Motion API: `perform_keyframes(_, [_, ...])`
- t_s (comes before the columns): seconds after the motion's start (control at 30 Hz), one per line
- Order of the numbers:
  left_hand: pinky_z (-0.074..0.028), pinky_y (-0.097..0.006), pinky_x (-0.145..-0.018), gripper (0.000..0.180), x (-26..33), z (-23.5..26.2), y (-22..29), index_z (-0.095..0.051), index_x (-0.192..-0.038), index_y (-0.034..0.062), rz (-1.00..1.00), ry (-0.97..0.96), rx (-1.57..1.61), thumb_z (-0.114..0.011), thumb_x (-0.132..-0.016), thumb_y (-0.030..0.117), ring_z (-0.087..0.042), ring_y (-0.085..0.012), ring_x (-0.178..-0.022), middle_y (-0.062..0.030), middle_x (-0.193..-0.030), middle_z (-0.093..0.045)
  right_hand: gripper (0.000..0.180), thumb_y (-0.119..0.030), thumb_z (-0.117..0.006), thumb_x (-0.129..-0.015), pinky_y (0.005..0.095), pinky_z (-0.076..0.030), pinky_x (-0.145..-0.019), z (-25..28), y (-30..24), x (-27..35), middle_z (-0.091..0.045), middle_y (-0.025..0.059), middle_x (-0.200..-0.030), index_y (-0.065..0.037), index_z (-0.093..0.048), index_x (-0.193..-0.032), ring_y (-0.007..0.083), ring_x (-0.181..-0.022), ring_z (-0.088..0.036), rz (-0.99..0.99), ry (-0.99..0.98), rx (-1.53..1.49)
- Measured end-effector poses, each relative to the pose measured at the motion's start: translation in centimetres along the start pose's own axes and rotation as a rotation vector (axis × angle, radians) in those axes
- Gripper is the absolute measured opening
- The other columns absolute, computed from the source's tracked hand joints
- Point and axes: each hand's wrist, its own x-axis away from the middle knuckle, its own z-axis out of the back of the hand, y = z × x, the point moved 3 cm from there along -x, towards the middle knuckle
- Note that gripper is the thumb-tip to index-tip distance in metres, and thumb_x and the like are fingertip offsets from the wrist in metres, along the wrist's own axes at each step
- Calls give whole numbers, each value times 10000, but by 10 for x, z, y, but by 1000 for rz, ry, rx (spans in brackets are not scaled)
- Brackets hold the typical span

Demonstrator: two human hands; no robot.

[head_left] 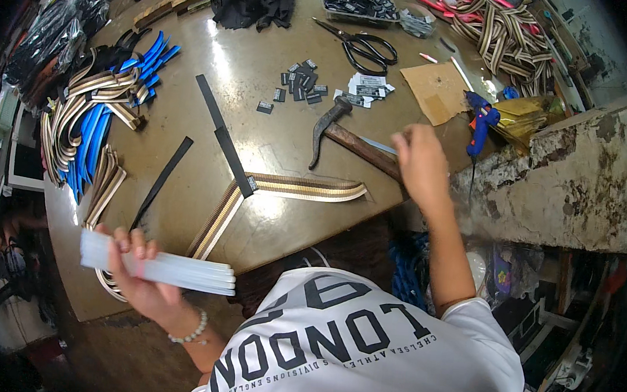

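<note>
My left hand is closed around a bundle of clear glue sticks, over the table's near left edge. On the right, my right hand has its fingers bent together on one end of a thin pale glue stick; the fingertips are partly hidden. That stick crosses just above the wooden handle of a hammer. Between my hands lies a striped brown and cream webbing strap, folded into a V. A black strip with a small label meets it at the fold.
A blue glue gun stands at the table's right edge, beside a cardboard piece. Black scissors, loose black labels and a full tray lie farther back. Bundled straps cover the left side; another black strip lies near them.
</note>
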Motion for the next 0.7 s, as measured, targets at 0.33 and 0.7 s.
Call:
perform_keyframes(0.33, [-462,-309,-716,302,20,-15,-48,-435,-1261,63,343,29,248,-534,-1001,181,-473,-159,-759,-38,-841,-449,248,-130,-628,-905,384,-452,-932,20,25,1,-584,137,-1109,-34,-679,-1128,317,-1071,-549,309,-326,-215])
perform_keyframes(0.7, [-514,-234,-563,205,31,-21,-44,-470,-1164,59,298,87,55,-503,-1033,213,-587,-157,-599,-48,-772,-543,181,-162,-612,-902,469,-488,-730,12,35,-9,-596,168,-1011,-14,-520,-952,373,-870,-583,362,-322,241])
